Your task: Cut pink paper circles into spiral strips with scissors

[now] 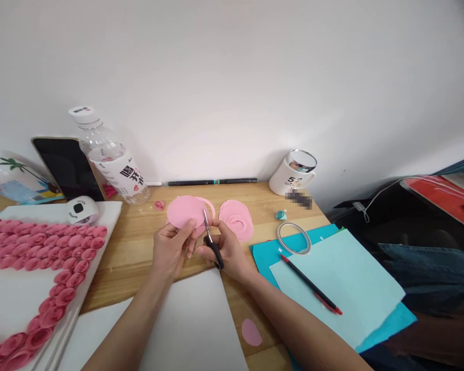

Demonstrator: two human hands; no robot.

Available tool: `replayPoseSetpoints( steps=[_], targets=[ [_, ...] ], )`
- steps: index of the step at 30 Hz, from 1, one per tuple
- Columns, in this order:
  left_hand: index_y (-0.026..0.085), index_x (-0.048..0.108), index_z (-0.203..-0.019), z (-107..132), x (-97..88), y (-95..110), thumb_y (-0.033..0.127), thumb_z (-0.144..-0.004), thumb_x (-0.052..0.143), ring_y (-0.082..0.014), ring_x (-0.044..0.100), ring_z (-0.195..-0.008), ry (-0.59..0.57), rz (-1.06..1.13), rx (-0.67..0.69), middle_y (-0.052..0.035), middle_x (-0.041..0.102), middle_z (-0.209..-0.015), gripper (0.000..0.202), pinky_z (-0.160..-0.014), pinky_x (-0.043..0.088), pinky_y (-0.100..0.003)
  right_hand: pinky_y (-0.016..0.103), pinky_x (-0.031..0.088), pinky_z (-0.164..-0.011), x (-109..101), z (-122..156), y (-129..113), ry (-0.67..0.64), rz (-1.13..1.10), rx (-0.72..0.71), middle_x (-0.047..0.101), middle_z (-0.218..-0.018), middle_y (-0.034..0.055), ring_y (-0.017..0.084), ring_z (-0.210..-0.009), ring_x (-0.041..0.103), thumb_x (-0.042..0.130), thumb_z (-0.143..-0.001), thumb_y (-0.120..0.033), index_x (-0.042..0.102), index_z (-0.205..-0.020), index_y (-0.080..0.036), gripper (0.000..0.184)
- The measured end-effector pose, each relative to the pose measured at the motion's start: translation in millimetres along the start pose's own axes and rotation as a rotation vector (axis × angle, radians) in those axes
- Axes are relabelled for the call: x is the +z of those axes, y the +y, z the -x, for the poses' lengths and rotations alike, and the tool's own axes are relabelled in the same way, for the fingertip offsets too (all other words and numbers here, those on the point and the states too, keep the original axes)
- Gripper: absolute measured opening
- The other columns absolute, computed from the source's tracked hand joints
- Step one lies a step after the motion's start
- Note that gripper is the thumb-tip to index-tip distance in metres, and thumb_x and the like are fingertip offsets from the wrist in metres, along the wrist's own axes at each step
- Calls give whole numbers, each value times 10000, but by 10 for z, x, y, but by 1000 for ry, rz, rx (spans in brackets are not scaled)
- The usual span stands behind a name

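Note:
My left hand (172, 247) pinches a round pink paper disc (183, 211) by its lower edge, holding it above the wooden desk (135, 242). My right hand (224, 250) grips small black-handled scissors (211, 239), whose blades point up into the disc's right side. A curled strip of pink paper hangs off the disc's upper right. A pink paper spiral (237, 219) lies on the desk just right of my hands.
White board with several pink paper roses (34, 257) at left, glue gun (81, 208), tilted water bottle (110, 159), phone (67, 167), white mug (294, 172), black pens (212, 181) by the wall. Tape roll (293, 238), red pen (311, 284) on blue paper sheets (344, 283); white sheet (189, 324) near me.

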State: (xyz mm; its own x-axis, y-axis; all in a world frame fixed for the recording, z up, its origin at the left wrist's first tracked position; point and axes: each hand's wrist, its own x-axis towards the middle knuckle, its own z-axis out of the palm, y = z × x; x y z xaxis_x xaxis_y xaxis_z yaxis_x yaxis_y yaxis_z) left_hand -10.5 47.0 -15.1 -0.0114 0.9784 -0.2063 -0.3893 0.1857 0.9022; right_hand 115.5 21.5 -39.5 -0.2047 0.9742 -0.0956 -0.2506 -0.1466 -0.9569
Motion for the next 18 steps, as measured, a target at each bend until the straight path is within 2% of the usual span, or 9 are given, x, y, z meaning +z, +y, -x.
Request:
replayPoseSetpoints(
  steps=[11, 18],
  targets=[
    [127, 542, -436, 10, -21, -9, 282, -588, 751, -22, 334, -298, -19, -68, -48, 45, 447, -344, 301, -303, 221, -160, 185, 289, -451, -6, 6, -24, -39, -14, 13, 520, -551, -106, 62, -458, 392, 829, -576, -319, 399, -1060, -207, 657],
    [137, 549, -463, 5, -16, 12, 271, -562, 750, -27, 316, -300, -46, -143, -28, 56, 423, -342, 260, -302, 198, -176, 220, 338, -532, -22, -7, -77, -50, 8, -31, 542, -631, -73, 87, -544, 442, 833, -570, -363, 409, -1053, -207, 661]
  ],
)
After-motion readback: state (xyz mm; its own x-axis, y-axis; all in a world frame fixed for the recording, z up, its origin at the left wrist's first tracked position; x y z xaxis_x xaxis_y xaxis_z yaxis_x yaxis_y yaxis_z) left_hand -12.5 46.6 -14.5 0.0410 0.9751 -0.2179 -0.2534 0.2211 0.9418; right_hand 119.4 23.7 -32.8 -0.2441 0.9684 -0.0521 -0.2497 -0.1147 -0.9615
